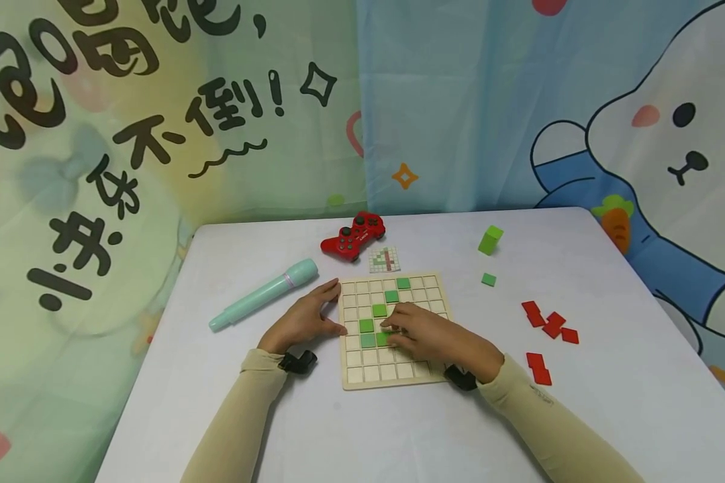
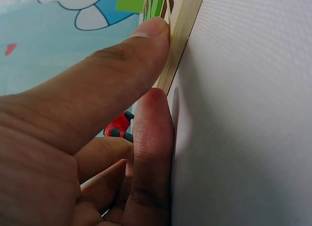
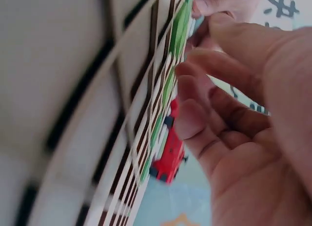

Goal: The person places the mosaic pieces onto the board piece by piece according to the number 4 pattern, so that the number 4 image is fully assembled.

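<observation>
A wooden grid board [image 1: 353,373] lies on the table with several green square tiles [image 1: 379,310] set in its cells. At its left edge my left hand [image 1: 305,318] rests with thumb and fingers spread; in the left wrist view the thumb [image 2: 146,46] touches the wooden rim. My right hand [image 1: 425,332] hovers low over the board's middle, loosely bent, fingertips at a green tile [image 1: 382,339] in the lower row. The right wrist view has nothing between its thumb and fingers [image 3: 190,120].
Behind the board are a small card with a coloured grid pattern [image 1: 384,259] and a red game controller [image 1: 354,237]. A mint-green tube [image 1: 262,295] lies left. To the right are a stack of green tiles [image 1: 491,240], a single green tile [image 1: 489,279] and several red tiles [image 1: 554,325].
</observation>
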Tool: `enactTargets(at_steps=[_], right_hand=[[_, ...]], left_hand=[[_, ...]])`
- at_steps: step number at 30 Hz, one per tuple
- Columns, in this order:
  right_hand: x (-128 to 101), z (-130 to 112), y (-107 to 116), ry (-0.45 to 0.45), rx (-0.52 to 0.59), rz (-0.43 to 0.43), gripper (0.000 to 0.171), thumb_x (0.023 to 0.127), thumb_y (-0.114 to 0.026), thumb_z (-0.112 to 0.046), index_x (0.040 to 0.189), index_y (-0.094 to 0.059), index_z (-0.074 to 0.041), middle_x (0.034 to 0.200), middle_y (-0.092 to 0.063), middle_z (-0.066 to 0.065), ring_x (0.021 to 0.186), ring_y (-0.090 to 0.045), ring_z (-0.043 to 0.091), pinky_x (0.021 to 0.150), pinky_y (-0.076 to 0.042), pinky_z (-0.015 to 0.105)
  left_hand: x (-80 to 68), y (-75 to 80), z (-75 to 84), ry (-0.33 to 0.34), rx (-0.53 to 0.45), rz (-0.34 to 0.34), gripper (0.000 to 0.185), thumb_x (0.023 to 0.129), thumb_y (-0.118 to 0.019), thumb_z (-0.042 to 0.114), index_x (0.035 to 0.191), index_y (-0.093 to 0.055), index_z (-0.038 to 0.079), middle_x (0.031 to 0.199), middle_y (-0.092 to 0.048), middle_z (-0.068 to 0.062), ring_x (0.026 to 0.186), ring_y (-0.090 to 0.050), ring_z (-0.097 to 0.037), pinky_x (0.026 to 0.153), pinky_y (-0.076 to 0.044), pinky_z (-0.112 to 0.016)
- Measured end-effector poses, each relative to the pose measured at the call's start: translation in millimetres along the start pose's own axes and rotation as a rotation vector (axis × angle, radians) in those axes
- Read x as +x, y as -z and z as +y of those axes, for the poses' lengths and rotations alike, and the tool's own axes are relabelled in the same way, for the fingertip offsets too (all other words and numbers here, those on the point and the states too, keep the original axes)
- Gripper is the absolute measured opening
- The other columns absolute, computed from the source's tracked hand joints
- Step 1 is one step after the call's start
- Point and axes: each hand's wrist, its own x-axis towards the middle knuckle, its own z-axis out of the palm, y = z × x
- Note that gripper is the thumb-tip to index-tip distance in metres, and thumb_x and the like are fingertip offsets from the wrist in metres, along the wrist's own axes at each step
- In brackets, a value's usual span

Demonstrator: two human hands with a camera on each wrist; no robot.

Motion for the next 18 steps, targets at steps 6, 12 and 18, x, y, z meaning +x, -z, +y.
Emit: enactTargets(at_steps=[6, 12, 18], right_hand=[[-32.0, 27.3, 24.9, -0.166, 0.099, 0.196, 0.026, 0.107, -0.066, -0.019, 0.129, -0.073, -0.009, 0.110, -0.068, -0.001, 0.093, -0.061, 0.010, 0.080, -0.055, 0.028], [-65.4, 70.7, 43.6, -0.354, 0.068, 0.539, 0.022, 0.106, -0.065, -0.012, 0.127, -0.073, -0.012, 0.112, -0.073, 0.005, 0.091, -0.057, 0.003, 0.080, -0.052, 0.026], [-80.7, 99.3, 46.7, -0.570, 0.136, 0.679, 0.024, 0.109, -0.061, -0.018, 0.128, -0.070, -0.006, 0.120, -0.074, 0.016, 0.098, -0.060, 0.010, 0.082, -0.042, 0.013]], left_hand=[[0.9, 1.2, 0.3, -0.005, 0.011, -0.004, 0.103, 0.085, -0.092, 0.027, 0.166, -0.034, 0.007, 0.179, -0.025, -0.005, 0.167, -0.022, -0.031, 0.133, -0.027, -0.051], [0.0, 0.0, 1.5, 0.009, 0.007, -0.011, 0.105, 0.084, -0.093, 0.027, 0.167, -0.031, 0.008, 0.180, -0.024, -0.004, 0.167, -0.021, -0.030, 0.133, -0.027, -0.051], [-0.8, -1.3, 1.7, 0.011, -0.002, -0.006, 0.105, 0.084, -0.093, 0.028, 0.168, -0.031, 0.008, 0.180, -0.024, -0.005, 0.166, -0.022, -0.031, 0.131, -0.029, -0.053]])
